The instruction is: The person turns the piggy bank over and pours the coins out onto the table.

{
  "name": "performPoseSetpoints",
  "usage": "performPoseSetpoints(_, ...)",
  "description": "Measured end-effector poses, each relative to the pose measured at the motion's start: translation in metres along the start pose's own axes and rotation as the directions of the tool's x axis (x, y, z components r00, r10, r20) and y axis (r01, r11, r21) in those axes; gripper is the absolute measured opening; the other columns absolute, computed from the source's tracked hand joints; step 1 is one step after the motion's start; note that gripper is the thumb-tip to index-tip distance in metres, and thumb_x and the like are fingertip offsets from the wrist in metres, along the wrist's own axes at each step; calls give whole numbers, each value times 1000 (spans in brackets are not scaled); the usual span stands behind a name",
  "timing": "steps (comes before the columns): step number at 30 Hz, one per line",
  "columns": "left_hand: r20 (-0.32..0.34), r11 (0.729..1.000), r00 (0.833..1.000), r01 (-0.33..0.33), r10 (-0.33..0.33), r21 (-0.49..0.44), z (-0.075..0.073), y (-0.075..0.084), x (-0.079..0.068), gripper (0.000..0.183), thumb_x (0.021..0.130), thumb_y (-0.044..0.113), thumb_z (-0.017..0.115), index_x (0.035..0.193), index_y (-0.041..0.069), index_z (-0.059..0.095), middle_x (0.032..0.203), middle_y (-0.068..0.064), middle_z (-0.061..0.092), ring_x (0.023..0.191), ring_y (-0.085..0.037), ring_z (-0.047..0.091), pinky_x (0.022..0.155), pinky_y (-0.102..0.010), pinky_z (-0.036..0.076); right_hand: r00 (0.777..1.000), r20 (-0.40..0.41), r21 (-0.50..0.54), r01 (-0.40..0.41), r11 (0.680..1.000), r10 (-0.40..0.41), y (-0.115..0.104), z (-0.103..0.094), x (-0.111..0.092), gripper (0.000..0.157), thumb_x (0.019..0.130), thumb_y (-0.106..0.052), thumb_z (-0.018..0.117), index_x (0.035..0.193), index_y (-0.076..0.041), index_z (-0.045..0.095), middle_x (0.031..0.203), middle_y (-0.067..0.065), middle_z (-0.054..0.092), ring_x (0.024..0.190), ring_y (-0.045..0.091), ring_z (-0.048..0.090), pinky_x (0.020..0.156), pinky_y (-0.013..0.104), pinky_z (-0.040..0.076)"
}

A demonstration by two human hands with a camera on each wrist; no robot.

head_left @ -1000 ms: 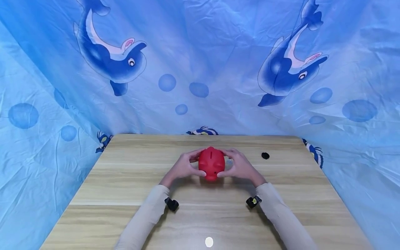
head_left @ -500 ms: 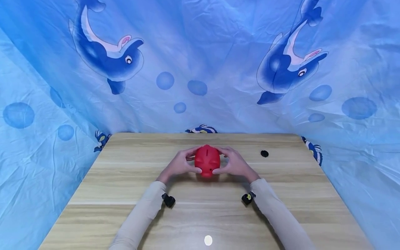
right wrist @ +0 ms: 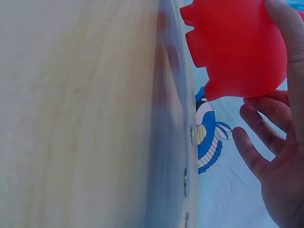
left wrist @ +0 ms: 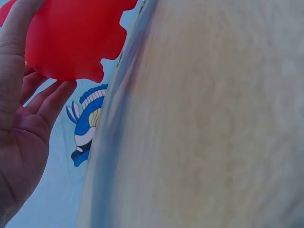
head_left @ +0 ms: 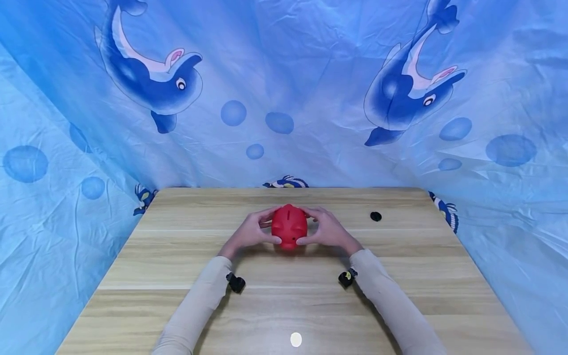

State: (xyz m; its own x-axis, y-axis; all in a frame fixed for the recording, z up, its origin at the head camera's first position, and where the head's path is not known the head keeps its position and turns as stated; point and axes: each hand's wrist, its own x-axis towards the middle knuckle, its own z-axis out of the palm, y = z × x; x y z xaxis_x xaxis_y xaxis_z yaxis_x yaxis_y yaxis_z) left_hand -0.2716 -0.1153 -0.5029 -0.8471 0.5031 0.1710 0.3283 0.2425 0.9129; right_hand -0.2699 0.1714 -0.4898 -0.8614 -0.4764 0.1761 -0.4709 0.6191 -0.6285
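Observation:
A red piggy bank [head_left: 289, 228] is held between both hands near the far middle of the table, its coin slot facing up. My left hand [head_left: 256, 230] grips its left side, thumb at the front and fingers behind. On the other side my right hand [head_left: 327, 229] grips it the same way. The left wrist view shows the piggy bank [left wrist: 76, 38] with its short feet toward the tabletop. In the right wrist view, its feet [right wrist: 195, 47] are close over the table, and several silver coins [right wrist: 186, 182] lie beyond.
A small black disc [head_left: 375, 216] lies on the wooden table [head_left: 284, 296], right of the hands. Blue dolphin-print sheeting [head_left: 284, 74] hangs behind the table and along both sides. A bright white spot [head_left: 296, 339] shows near the front.
Both hands have shifted a little to the left with the piggy bank between them. Their hold looks the same. The head view has tilted slightly.

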Motion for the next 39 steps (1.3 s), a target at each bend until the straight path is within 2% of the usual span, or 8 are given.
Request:
performPoseSetpoints(6, -5, 1000, 1000, 19, -19, -6, -1, -3, -3, 86, 74, 35, 93, 150, 30, 51, 149, 6, 55, 129, -23, 61, 99, -40, 56, 1000, 20, 3, -9, 1000, 9, -1, 3, 2, 100, 68, -67, 85, 152, -25, 51, 130, 1, 62, 120, 29, 56, 90, 49, 57)
performPoseSetpoints(10, 2, 1000, 1000, 25, -25, -15, 0, -5, -3, 87, 75, 31, 93, 151, 27, 51, 150, 1, 54, 131, -26, 60, 100, -41, 55, 999, 27, 11, -21, 1000, 21, 1, 5, 2, 100, 67, -66, 86, 152, -26, 51, 130, 0, 60, 119, 27, 56, 88, 48, 57)
performPoseSetpoints(20, 3, 998, 999, 50, -50, -32, 2, -5, -3, 89, 74, 33, 94, 152, 24, 51, 150, -1, 55, 130, -27, 60, 99, -41, 56, 998, 42, 39, -42, 998, 40, 5, 7, 0, 101, 67, -69, 85, 152, -27, 51, 132, -2, 60, 119, 23, 55, 88, 46, 58)
performPoseSetpoints(29, -8, 998, 998, 55, -55, 20, 4, -4, -3, 90, 74, 37, 93, 152, 24, 50, 148, -1, 56, 129, -26, 60, 99, -41, 56, 997, 61, 53, -47, 997, 44, 8, 7, -2, 99, 69, -68, 84, 152, -24, 51, 135, -2, 59, 120, 20, 55, 90, 45, 58)
performPoseSetpoints(34, -13, 997, 997, 74, -74, 14, 4, -3, -2, 90, 74, 39, 93, 152, 23, 50, 148, -1, 56, 129, -25, 60, 100, -42, 55, 997, 63, 51, -53, 997, 50, 8, 6, -2, 98, 70, -68, 83, 152, -23, 51, 135, -1, 60, 120, 22, 55, 91, 46, 58)
performPoseSetpoints(37, -4, 997, 997, 79, -79, 15, 3, -2, -2, 92, 74, 39, 92, 153, 21, 48, 150, -2, 54, 132, -28, 58, 102, -43, 54, 996, 68, 52, -58, 997, 55, 7, 5, -1, 100, 70, -69, 82, 152, -23, 50, 136, 0, 59, 121, 22, 55, 91, 46, 58)
performPoseSetpoints(39, -1, 996, 997, 76, -76, 49, 1, 0, -3, 95, 75, 42, 92, 155, 19, 46, 153, -3, 51, 136, -30, 54, 104, -45, 53, 996, 75, 49, -56, 997, 52, 7, 3, -1, 101, 70, -70, 82, 153, -24, 49, 137, 1, 59, 121, 21, 55, 91, 46, 58)
